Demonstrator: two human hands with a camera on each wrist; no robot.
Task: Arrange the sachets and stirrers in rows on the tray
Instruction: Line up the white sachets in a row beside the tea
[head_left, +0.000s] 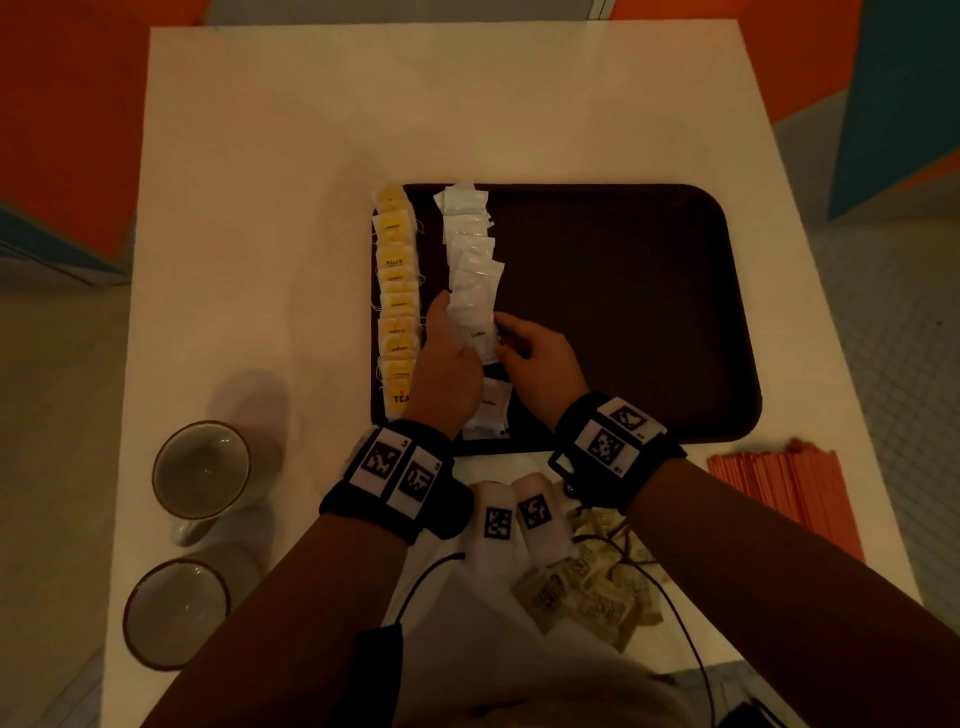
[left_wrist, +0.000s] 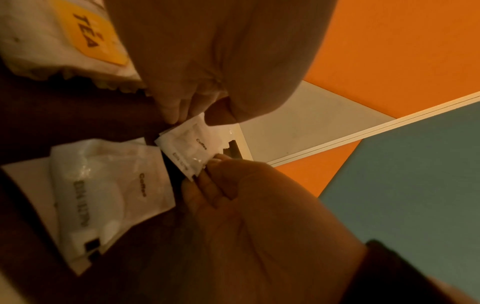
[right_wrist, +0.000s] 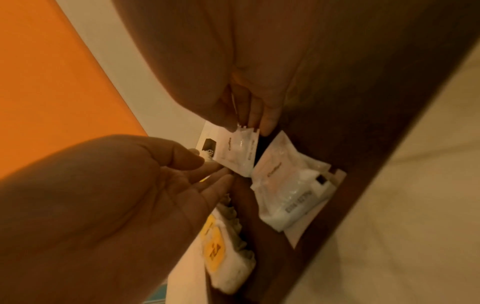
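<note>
A dark brown tray (head_left: 623, 312) holds a row of yellow tea bags (head_left: 397, 296) along its left edge and a row of white coffee sachets (head_left: 470, 244) beside it. At the near end of the white row, both hands hold one coffee sachet (head_left: 480, 335) (left_wrist: 192, 148) (right_wrist: 233, 152). My left hand (head_left: 457, 353) (left_wrist: 192, 117) pinches its left corner. My right hand (head_left: 519, 348) (right_wrist: 246, 123) pinches the opposite edge. Another coffee sachet (head_left: 491, 410) (left_wrist: 109, 185) lies flat by the tray's front rim. Orange stirrers (head_left: 779, 488) lie on the table to the right.
A heap of brown sachets (head_left: 587, 592) sits on the white table (head_left: 260, 208) in front of the tray. Two cups (head_left: 200, 470) (head_left: 174, 613) stand at the near left. A black cable (head_left: 675, 613) runs across the near edge. The tray's right part is bare.
</note>
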